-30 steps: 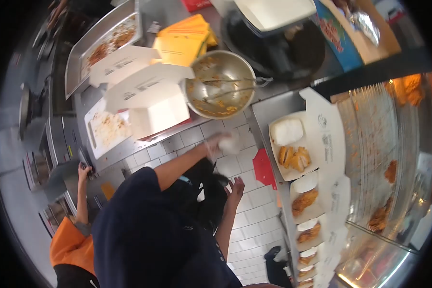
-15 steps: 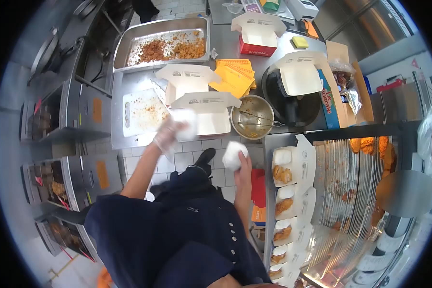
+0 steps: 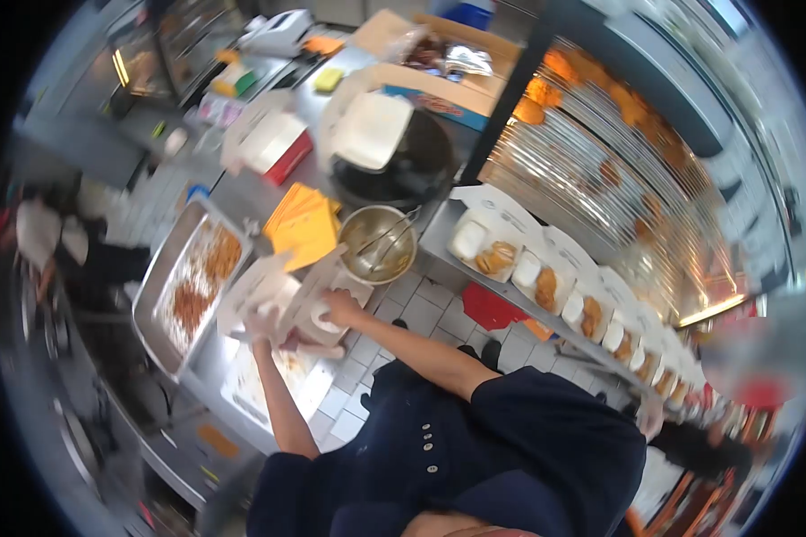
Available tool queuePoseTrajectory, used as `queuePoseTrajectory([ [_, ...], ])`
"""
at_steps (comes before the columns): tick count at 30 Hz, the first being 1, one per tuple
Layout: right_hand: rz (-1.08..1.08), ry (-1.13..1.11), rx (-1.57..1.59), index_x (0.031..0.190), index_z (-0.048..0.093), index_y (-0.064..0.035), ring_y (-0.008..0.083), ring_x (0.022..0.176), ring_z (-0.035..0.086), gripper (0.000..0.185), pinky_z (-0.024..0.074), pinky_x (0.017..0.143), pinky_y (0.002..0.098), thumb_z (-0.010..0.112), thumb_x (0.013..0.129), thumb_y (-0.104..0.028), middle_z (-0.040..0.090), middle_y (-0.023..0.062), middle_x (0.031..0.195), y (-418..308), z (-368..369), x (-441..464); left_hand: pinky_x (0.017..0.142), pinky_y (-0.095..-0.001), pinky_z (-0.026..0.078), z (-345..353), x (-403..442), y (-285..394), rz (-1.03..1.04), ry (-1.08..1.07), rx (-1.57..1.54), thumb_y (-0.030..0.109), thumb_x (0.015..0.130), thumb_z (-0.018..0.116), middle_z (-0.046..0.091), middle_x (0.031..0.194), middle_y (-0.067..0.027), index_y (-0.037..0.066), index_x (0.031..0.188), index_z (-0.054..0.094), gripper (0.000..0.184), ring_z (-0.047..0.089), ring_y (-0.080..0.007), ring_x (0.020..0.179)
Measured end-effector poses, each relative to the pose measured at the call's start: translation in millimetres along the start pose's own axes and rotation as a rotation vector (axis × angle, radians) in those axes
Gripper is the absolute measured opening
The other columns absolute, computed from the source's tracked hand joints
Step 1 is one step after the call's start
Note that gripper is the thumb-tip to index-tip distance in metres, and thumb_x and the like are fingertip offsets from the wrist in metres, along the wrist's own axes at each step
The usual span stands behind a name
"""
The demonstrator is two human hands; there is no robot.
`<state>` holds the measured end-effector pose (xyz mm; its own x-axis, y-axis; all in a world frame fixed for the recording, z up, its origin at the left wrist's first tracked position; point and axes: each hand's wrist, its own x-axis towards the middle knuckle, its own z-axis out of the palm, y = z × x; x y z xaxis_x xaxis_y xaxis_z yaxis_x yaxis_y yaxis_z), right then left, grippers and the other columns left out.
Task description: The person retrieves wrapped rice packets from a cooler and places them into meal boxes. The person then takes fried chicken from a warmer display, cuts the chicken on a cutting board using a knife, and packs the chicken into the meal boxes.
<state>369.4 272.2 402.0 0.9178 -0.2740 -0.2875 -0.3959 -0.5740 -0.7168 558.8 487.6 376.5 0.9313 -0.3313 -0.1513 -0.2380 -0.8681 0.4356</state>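
Observation:
My right hand (image 3: pixel 341 309) has its fingers on a white paper-wrapped bundle (image 3: pixel 323 319), inside the nearer open white carton (image 3: pixel 354 291). Over the other open carton (image 3: pixel 276 285), to the left, is my gloved left hand (image 3: pixel 261 324). Motion smears its fingers, and whether a bundle is still in them is not plain. Both cartons stand side by side on the metal counter, lids up. Partly beneath them lies a white cutting board (image 3: pixel 251 380) with crumbs. A steel bowl (image 3: pixel 378 243) with tongs sits just beyond the nearer carton.
Left of the cartons is a metal tray (image 3: pixel 166 309) of fried crumbs. Yellow paper sleeves (image 3: pixel 303 225), a red carton (image 3: pixel 288 159) and a black pot (image 3: pixel 421 170) stand behind. Filled chicken cartons (image 3: pixel 546 277) line a ledge before the heated display. Other people (image 3: pixel 703 452) are at the edges.
My view has turned to the right. Both hands, each holding a white bundle earlier, have moved to the two open cartons; the right one's bundle is now inside the nearer carton.

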Motion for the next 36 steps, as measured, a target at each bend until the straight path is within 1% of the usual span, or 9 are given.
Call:
queuePoseTrajectory([
  [2,0.087,0.135,-0.115,0.133,0.054,-0.0043,0.0337,0.120,0.058,0.066,0.0468,0.101,0.0460,0.080,0.078,-0.030,0.060,0.0200,0.129,-20,-36,-31,0.099,-0.0463,0.049,7,-3,-11,0.057,-0.008,0.051,0.050,0.076,0.079,0.066,0.122,-0.0270,0.001,0.129,0.062,0.074,0.061,-0.0407,0.116],
  [4,-0.262,0.347,-0.017,0.125,0.060,-0.0045,0.0306,0.113,0.063,0.047,0.0500,0.096,0.0446,0.074,0.086,-0.027,0.064,0.0163,0.120,-17,-59,-45,0.096,-0.0454,0.050,-3,-8,-3,0.083,0.123,-0.021,0.043,0.079,0.081,0.067,0.120,-0.0245,0.000,0.130,0.062,0.069,0.064,-0.0372,0.110],
  [10,-0.152,0.034,0.523,0.114,0.066,-0.0052,0.0213,0.096,0.069,0.035,0.0547,0.084,0.0368,0.068,0.095,-0.035,0.071,0.0104,0.105,48,-152,-163,0.091,-0.0387,0.051,-132,-91,289,0.295,0.236,-0.613,0.031,0.093,0.071,0.069,0.112,-0.0172,-0.004,0.116,0.064,0.042,0.065,-0.0276,0.101],
  [12,-0.112,0.053,0.526,0.114,0.067,-0.0054,0.0208,0.096,0.069,0.035,0.0548,0.085,0.0365,0.067,0.096,-0.036,0.072,0.0097,0.104,76,-163,-197,0.090,-0.0383,0.051,-101,-107,373,0.742,0.241,-0.649,0.028,0.097,0.065,0.069,0.109,-0.0161,-0.004,0.114,0.066,0.037,0.065,-0.0278,0.099],
  [15,-0.009,0.045,0.489,0.113,0.068,-0.0057,0.0202,0.096,0.069,0.035,0.0549,0.085,0.0362,0.065,0.098,-0.037,0.071,0.0091,0.107,94,-188,-249,0.098,-0.0387,0.048,-68,-131,529,1.269,-0.356,-0.471,0.025,0.089,0.069,0.070,0.114,-0.0161,0.005,0.118,0.067,0.035,0.064,-0.0335,0.110],
  [17,0.083,0.094,0.564,0.116,0.067,-0.0055,0.0198,0.099,0.068,0.036,0.0539,0.088,0.0357,0.063,0.099,-0.038,0.071,0.0087,0.111,74,-223,-280,0.099,-0.0440,0.049,-17,-141,607,1.468,-0.126,-0.213,0.041,0.092,0.066,0.066,0.120,-0.0219,0.006,0.129,0.062,0.051,0.064,-0.0388,0.111],
  [26,-0.007,0.401,0.701,0.124,0.064,-0.0071,0.0197,0.110,0.063,0.036,0.0482,0.095,0.0348,0.063,0.100,-0.034,0.068,0.0089,0.117,61,-246,-378,0.086,-0.0457,0.053,142,-65,832,1.182,0.040,-0.478,0.041,0.082,0.072,0.069,0.107,-0.0227,0.006,0.133,0.056,0.064,0.068,-0.0372,0.097],
  [28,0.021,0.425,0.726,0.125,0.064,-0.0072,0.0195,0.112,0.063,0.035,0.0476,0.097,0.0348,0.062,0.101,-0.033,0.068,0.0089,0.118,66,-236,-391,0.079,-0.0455,0.054,169,-52,857,1.139,0.327,-0.727,0.040,0.081,0.072,0.071,0.101,-0.0199,0.005,0.126,0.061,0.059,0.069,-0.0362,0.090],
  [36,0.109,0.477,0.838,0.127,0.062,-0.0073,0.0172,0.111,0.063,0.033,0.0480,0.096,0.0331,0.061,0.102,-0.027,0.067,0.0072,0.120,83,-226,-394,0.077,-0.0458,0.054,175,-55,870,0.991,0.153,-0.532,0.040,0.081,0.071,0.072,0.098,-0.0179,0.006,0.120,0.064,0.053,0.069,-0.0353,0.087],
])
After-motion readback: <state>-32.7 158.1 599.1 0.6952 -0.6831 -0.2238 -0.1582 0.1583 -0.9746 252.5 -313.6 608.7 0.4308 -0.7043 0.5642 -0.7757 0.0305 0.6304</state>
